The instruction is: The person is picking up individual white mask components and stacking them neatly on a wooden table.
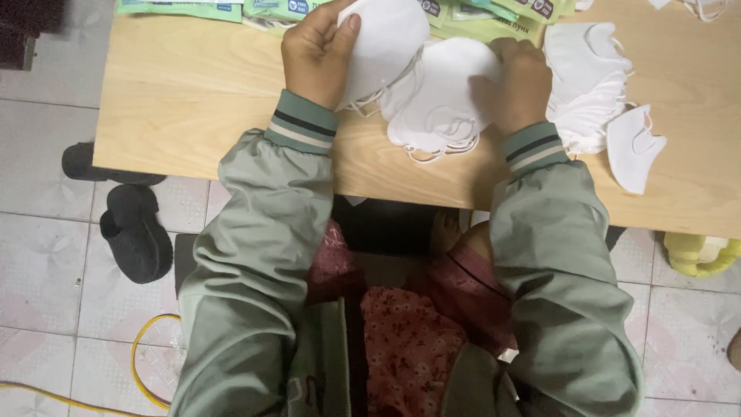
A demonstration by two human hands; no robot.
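Head view, left hand (318,55) pinching white mask (386,38), right hand (519,83) gripping mask stack (440,100) near table edge (401,185)

Soft, even indoor light on my table (185,85); the white masks (444,96) at 12 o'clock nearly blow out. Floor (46,255) at 9 o'clock dimmer, slightly blurred.

Green packets (478,19) line the counter's (185,93) far edge. Black sandals (135,228) and a yellow cable (143,347) lie on the tiled floor (46,255).
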